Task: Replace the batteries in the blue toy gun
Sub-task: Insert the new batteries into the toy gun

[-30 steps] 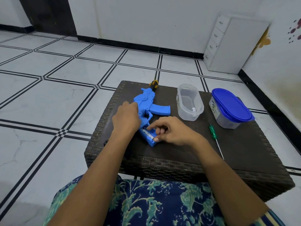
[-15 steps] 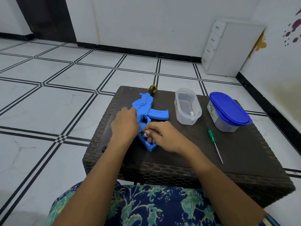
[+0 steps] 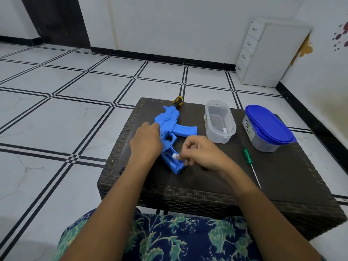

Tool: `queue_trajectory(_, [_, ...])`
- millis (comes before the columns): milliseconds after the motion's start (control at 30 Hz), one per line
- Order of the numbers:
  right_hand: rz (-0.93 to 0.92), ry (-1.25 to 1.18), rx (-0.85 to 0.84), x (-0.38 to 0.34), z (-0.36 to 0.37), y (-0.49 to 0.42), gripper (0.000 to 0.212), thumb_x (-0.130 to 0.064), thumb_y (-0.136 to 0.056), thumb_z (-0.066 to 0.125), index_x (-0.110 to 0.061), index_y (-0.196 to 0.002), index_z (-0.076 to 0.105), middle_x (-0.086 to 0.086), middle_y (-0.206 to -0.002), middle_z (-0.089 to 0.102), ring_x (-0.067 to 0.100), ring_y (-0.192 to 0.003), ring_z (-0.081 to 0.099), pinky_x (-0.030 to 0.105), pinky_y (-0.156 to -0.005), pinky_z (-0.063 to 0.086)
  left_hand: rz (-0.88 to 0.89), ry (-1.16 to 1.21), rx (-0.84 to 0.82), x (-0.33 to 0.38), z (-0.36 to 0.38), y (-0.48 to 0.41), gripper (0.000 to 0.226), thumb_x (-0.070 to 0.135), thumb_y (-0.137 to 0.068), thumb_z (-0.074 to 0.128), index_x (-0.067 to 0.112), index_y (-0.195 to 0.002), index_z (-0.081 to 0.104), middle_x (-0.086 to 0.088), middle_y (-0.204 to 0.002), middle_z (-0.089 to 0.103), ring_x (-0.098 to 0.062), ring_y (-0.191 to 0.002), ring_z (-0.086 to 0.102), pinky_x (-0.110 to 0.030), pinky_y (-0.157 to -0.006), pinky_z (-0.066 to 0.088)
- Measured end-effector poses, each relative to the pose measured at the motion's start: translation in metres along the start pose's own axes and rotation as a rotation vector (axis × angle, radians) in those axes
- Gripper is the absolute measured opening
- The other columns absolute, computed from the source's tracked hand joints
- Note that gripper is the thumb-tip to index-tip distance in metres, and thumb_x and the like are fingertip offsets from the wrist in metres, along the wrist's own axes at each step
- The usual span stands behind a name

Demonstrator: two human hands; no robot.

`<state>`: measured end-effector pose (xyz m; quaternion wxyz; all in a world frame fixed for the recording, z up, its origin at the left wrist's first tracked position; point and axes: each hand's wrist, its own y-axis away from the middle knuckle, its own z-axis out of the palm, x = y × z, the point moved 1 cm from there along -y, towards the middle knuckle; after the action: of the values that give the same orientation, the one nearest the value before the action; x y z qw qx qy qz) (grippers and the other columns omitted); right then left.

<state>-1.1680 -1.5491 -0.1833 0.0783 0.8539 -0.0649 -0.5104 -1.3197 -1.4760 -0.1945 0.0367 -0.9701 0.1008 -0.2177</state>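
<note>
The blue toy gun [image 3: 170,125] lies flat on the dark wicker table [image 3: 282,181], its grip pointing toward me with the battery compartment [image 3: 172,159] open. My left hand [image 3: 146,142] rests on the gun's left side and holds it down. My right hand [image 3: 202,152] pinches a small white battery [image 3: 175,156] just over the open compartment, its end sticking out of my fingers. Whether another battery lies inside the compartment is hard to tell.
A clear open tub [image 3: 219,122] with a small white item inside stands right of the gun. A blue-lidded container [image 3: 268,127] sits further right. A green screwdriver [image 3: 251,164] lies before it. A yellow-black screwdriver handle [image 3: 178,100] lies behind the gun.
My right hand has lifted a white battery out of the compartment, from fingers pressed inside it to a pinch just above. The left hand stays on the gun.
</note>
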Motion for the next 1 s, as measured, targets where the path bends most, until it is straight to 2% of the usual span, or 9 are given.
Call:
queue_trajectory(33, [0.035,-0.163,-0.016,-0.002,-0.002,0.001,0.002,-0.008,-0.087,0.064,-0.007,-0.089,0.063,0.005,-0.066,0.063,0.005,-0.049,0.054,0.016,-0.048,0.039,-0.003,-0.003,0.001,0.000,0.000,0.000,0.011,0.013,-0.091,0.054,0.014,-0.102,0.056,-0.007,-0.109,0.048,-0.026,-0.099,0.051,-0.037,-0.068,0.037])
queue_trajectory(133, [0.079,-0.539,-0.073,0.004,-0.009,-0.006,0.033,-0.005,-0.095,0.045,-0.011,-0.122,0.063,0.007,-0.070,0.060,0.011,-0.059,0.050,0.023,-0.056,0.035,-0.005,-0.008,-0.005,0.001,0.000,-0.001,0.012,0.014,-0.091,0.056,0.013,-0.103,0.056,-0.008,-0.111,0.049,-0.027,-0.101,0.051,-0.037,-0.069,0.038])
queue_trajectory(233, [0.054,-0.593,-0.148,0.009,-0.006,-0.008,0.039,-0.004,-0.096,0.040,-0.015,-0.124,0.065,0.007,-0.080,0.057,0.012,-0.067,0.048,0.024,-0.060,0.034,-0.008,-0.005,-0.008,0.001,0.000,0.000,0.013,0.014,-0.090,0.056,0.013,-0.104,0.056,-0.008,-0.112,0.049,-0.027,-0.103,0.051,-0.037,-0.070,0.038])
queue_trajectory(333, [0.042,-0.521,-0.127,0.007,0.002,-0.009,0.029,-0.002,-0.098,0.043,-0.011,-0.118,0.061,0.011,-0.085,0.061,0.016,-0.067,0.053,0.025,-0.060,0.038,-0.008,-0.007,-0.005,0.000,0.000,-0.001,0.013,0.014,-0.090,0.056,0.013,-0.103,0.056,-0.008,-0.112,0.048,-0.027,-0.102,0.051,-0.037,-0.069,0.038])
queue_trajectory(400, [-0.018,-0.344,-0.014,0.006,0.007,-0.010,0.014,-0.003,-0.097,0.053,-0.010,-0.109,0.054,0.013,-0.082,0.065,0.019,-0.066,0.057,0.026,-0.060,0.045,-0.006,-0.005,-0.005,0.000,0.001,-0.001,0.012,0.014,-0.090,0.056,0.013,-0.103,0.056,-0.008,-0.111,0.048,-0.027,-0.102,0.051,-0.037,-0.070,0.038])
queue_trajectory(533, [-0.194,0.001,0.166,0.007,0.016,-0.015,0.020,-0.002,-0.084,0.073,-0.007,-0.097,0.058,0.004,-0.075,0.066,0.006,-0.057,0.056,0.018,-0.061,0.049,0.000,-0.003,0.000,0.000,0.002,-0.001,0.012,0.015,-0.091,0.055,0.013,-0.103,0.056,-0.008,-0.109,0.048,-0.027,-0.101,0.051,-0.037,-0.070,0.038])
queue_trajectory(733, [-0.262,0.172,0.191,0.008,0.023,-0.021,0.014,-0.007,-0.081,0.078,-0.008,-0.093,0.072,0.000,-0.078,0.068,0.000,-0.060,0.056,0.017,-0.069,0.052,0.007,0.003,0.014,-0.003,0.004,-0.002,0.010,0.013,-0.091,0.054,0.013,-0.101,0.056,-0.007,-0.106,0.048,-0.027,-0.098,0.051,-0.037,-0.067,0.037])
queue_trajectory(900, [-0.291,0.315,0.105,0.007,0.028,-0.021,0.013,-0.008,-0.084,0.075,-0.005,-0.097,0.076,0.006,-0.092,0.074,0.017,-0.082,0.070,0.032,-0.082,0.057,-0.002,0.006,0.009,-0.002,0.003,-0.001,0.011,0.013,-0.091,0.054,0.014,-0.102,0.056,-0.007,-0.107,0.048,-0.027,-0.098,0.051,-0.037,-0.067,0.036])
queue_trajectory(1000, [-0.284,0.369,0.090,0.003,0.030,-0.021,0.015,-0.007,-0.086,0.073,-0.003,-0.100,0.076,0.009,-0.098,0.072,0.018,-0.086,0.069,0.029,-0.082,0.056,-0.010,0.005,0.005,-0.002,0.002,0.000,0.011,0.015,-0.092,0.054,0.014,-0.102,0.056,-0.007,-0.108,0.048,-0.026,-0.099,0.051,-0.037,-0.068,0.036])
